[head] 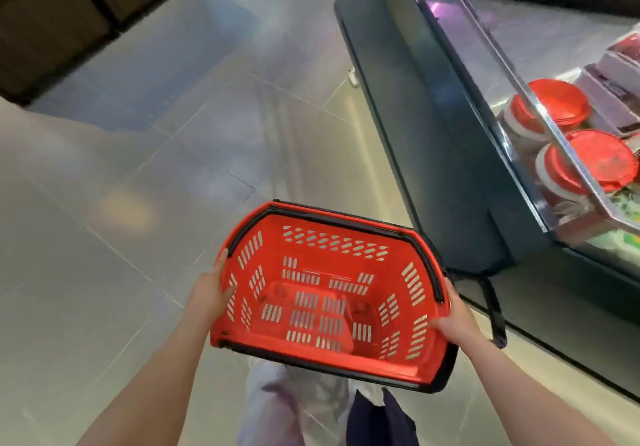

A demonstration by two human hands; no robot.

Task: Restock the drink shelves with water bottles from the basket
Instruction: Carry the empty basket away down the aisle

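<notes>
While the floor (104,237) stretches away grey and tiled, a red basket (325,293) is held above it in the near middle of the head view, tilted so that its inside faces the camera. Nothing is seen lying in the basket; its slotted walls and bottom are bare. Black handles (429,262) are folded down along its rim. The left side is gripped by the left hand (211,293), with the thumb hooked over the rim and the fingers behind the wall. The right side is gripped by the right hand (453,321), its thumb laid inside and its fingers wrapped round the outer edge. Both forearms are bare. To the right, a dark chiller (433,134) with a glass edge is seen, and red-lidded tubs (561,106) are stacked inside it, next to wrapped trays (613,75). At far left, a dark brown unit (52,12) is seen on the floor.
</notes>
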